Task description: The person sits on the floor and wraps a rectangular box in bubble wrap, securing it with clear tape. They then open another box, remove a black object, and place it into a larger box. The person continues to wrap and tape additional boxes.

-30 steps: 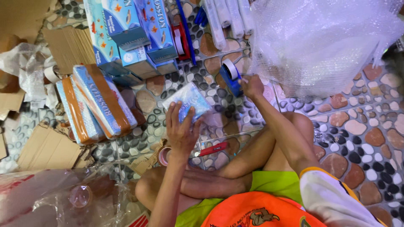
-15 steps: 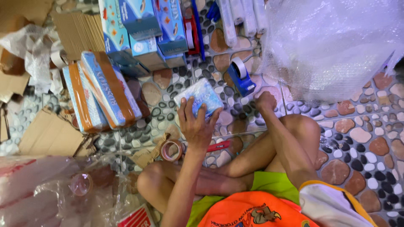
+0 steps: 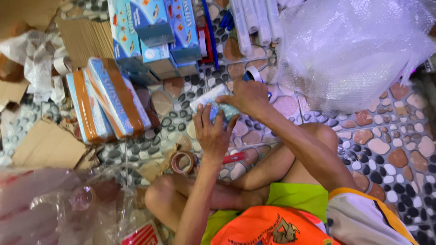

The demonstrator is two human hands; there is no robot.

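Pebble-tile floor [image 3: 390, 149] — boxes [image 3: 109, 97], tape roll [image 3: 182, 162], cardboard [image 3: 45, 145].

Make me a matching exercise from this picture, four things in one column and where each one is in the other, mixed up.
Things:
1. small bubble-wrapped packet
2. brown tape roll
3. bubble wrap sheet
4. blue tape dispenser

Places:
A. on the floor by the shin
B. heaped at upper right
C. between left hand and right hand
D. just beyond the right hand

Pairs: 1-C, 2-A, 3-B, 4-D

Light-blue boxes [image 3: 150, 31] carry small orange motifs, the taped boxes [image 3: 109, 100] wear brown bands, the floor [image 3: 386, 149] shows pebbles in black, white and terracotta, and the shirt [image 3: 268, 229] is orange.
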